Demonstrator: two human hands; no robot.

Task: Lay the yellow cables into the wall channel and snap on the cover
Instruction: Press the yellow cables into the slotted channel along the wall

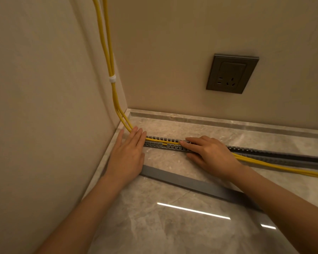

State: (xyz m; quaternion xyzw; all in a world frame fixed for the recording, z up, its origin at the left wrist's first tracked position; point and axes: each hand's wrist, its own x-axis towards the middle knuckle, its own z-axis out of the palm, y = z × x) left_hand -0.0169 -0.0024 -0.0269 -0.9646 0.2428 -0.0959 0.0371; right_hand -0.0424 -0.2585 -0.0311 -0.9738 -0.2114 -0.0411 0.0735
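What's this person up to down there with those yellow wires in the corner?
A person is tucking thin yellow cables into a grey slotted plastic channel lying on the polished marble surface by the wall. The left hand presses flat on the cables at the channel's corner end, while the right hand pushes them in further along. Past the right hand the cables lie outside the channel. The flat grey cover strip lies nearby, not yet snapped on.

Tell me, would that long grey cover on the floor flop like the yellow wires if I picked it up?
Probably not: the grey cover lies straight, so it likely stays stiff, while the yellow cables curve freely. It looks thin, so probably light. On the glossy floor it may slide easily.
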